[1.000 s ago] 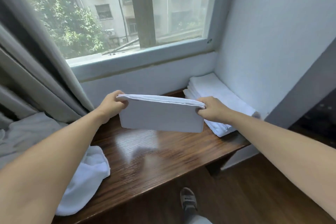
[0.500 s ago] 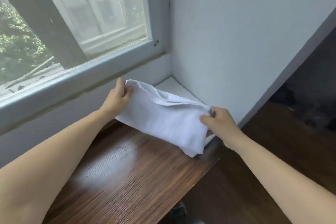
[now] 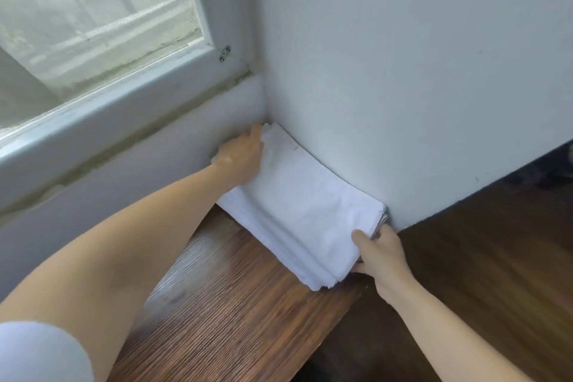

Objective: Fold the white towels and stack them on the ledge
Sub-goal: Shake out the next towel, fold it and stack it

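Note:
A stack of folded white towels (image 3: 297, 205) lies on the dark wooden ledge (image 3: 223, 313), pushed into the corner where the window wall meets the side wall. The top folded towel lies flat on the pile. My left hand (image 3: 242, 158) rests at the stack's far left end, fingers curled under the top towel's edge. My right hand (image 3: 378, 254) grips the stack's near right corner, thumb on top and fingers beneath the layers.
A white window frame (image 3: 130, 96) runs above the ledge on the left. A pale wall (image 3: 403, 87) bounds the stack on the right. Dark wooden floor (image 3: 483, 257) lies below the ledge's right end.
The folded towel that hung between my hands over the ledge now lies flat on the stack in the corner. Both hands came down with it, and my view turned right.

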A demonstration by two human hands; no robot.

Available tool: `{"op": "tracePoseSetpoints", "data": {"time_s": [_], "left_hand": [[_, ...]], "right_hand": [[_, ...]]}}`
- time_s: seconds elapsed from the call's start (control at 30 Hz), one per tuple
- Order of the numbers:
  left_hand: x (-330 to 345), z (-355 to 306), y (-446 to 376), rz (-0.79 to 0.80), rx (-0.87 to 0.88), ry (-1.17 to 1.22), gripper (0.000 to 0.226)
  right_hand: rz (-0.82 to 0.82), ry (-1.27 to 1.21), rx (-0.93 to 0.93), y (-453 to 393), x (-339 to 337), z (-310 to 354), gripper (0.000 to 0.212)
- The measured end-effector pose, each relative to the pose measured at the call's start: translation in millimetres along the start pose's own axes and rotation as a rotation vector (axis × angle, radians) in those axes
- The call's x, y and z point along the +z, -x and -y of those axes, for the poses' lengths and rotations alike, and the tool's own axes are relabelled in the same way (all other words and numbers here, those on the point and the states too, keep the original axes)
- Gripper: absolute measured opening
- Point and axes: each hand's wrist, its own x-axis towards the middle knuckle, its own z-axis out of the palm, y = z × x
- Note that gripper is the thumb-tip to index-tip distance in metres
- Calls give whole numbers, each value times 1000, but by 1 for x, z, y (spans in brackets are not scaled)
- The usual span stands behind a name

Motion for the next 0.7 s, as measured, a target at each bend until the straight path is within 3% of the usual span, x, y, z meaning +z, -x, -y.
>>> {"op": "tracePoseSetpoints", "data": {"time_s": [0.13,0.2,0.27,0.37,0.43,0.5,0.57,0.63,0.7], "left_hand": [[-5,6,-6,-78,71,-44,35],[-6,7,-8,-35,32,-108,36],[-5,4,-2,-20,-3,-243,37],[-2,-6,9,-216,134,-442,39],[2,-17,21,-334,335,-320,41],[10,-28,34,-222,406,-107,60],[20,-31,46,-17,309,-83,86],[34,-22,50,118,200,-105,99],[44,-12,51,128,155,-90,103]], "right_hand": [[7,-25,-57,-1,5,-4,30],[32,-58,-29,3,7,-2,30],[-36,98,-72,11,7,0,26],[-285,502,-446,25,10,5,38],[-242,543,-725,27,23,18,40],[-46,688,-894,10,43,29,36],[83,929,-957,-16,67,35,44],[120,1154,-955,-37,84,31,63],[115,1335,-990,-49,88,18,75]]}}
